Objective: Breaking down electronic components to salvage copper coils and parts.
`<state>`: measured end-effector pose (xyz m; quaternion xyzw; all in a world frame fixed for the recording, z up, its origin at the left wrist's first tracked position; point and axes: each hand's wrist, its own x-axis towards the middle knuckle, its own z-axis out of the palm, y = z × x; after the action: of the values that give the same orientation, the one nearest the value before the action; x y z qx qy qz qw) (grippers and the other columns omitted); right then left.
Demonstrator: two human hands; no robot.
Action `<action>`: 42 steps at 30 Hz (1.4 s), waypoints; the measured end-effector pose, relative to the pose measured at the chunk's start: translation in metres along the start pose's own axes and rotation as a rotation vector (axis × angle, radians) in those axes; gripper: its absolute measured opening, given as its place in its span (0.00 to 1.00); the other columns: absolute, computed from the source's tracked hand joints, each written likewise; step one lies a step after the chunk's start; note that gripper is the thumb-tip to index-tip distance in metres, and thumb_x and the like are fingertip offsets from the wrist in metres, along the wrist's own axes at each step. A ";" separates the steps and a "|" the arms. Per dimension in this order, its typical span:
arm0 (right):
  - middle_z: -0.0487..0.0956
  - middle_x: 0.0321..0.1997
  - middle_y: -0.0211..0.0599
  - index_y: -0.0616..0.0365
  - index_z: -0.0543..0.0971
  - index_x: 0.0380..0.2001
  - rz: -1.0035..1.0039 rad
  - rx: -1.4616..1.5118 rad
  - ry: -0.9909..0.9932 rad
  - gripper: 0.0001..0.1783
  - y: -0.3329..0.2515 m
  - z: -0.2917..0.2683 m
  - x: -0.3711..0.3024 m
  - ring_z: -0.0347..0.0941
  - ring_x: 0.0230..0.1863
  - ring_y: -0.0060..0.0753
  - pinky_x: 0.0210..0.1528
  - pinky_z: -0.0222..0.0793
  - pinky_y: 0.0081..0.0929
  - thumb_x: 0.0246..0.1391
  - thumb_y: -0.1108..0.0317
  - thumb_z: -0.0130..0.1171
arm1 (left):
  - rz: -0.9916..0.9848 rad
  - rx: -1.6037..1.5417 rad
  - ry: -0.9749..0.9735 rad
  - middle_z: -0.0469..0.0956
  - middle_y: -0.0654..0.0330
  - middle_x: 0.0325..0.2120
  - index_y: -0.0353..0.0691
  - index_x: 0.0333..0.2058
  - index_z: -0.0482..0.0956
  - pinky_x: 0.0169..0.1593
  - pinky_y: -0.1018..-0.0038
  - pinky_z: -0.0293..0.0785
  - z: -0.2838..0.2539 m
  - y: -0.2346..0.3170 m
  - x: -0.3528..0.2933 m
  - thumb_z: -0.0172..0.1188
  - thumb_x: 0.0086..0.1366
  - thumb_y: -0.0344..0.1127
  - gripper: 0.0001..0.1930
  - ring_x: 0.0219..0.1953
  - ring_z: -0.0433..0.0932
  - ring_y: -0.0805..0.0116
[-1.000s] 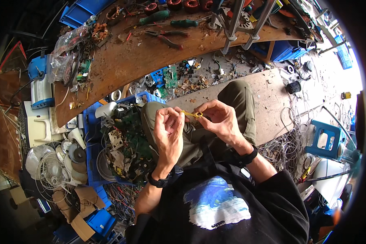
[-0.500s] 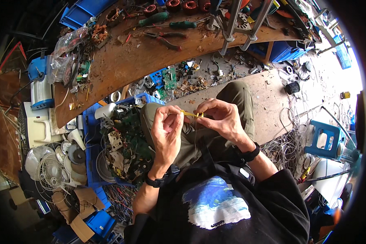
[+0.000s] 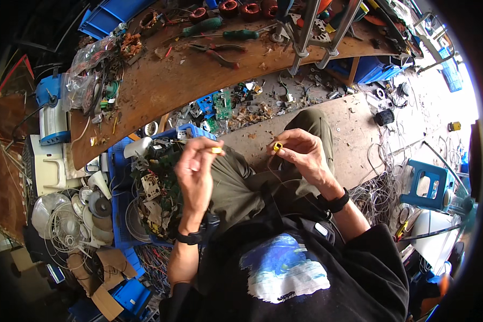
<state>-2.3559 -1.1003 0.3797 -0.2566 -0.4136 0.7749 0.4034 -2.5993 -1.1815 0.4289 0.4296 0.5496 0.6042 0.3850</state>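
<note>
One short yellow piece [image 3: 217,151] is pinched in the person's left hand [image 3: 195,170], left of frame centre, while the right hand [image 3: 307,159] grips a small, dark-centred, boxy yellow part [image 3: 277,147] right of centre, olive-green cloth trousers [image 3: 236,185] visible between them.

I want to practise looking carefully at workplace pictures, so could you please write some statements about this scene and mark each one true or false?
1. The left hand holds a small yellow piece at its fingertips. True.
2. The right hand is empty. False: it pinches a small hollow yellow piece.
3. Metal pliers with red-and-black handles lie on the brown wooden bench. True.
4. The blue plastic stool is on the person's left. False: the blue plastic stool is on the person's right.
5. The blue plastic crate holds green circuit boards. True.
</note>
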 end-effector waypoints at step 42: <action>0.81 0.50 0.39 0.65 0.77 0.47 0.098 0.020 -0.121 0.16 0.004 0.030 0.003 0.79 0.52 0.27 0.59 0.76 0.28 0.56 0.81 0.68 | 0.066 0.354 -0.150 0.75 0.58 0.39 0.32 0.42 0.75 0.49 0.72 0.75 0.036 0.002 -0.023 0.61 0.69 0.26 0.06 0.41 0.77 0.68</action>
<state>-2.3813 -1.1127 0.3919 -0.2253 -0.4165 0.8117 0.3419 -2.5582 -1.1911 0.4296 0.5524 0.6026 0.4766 0.3233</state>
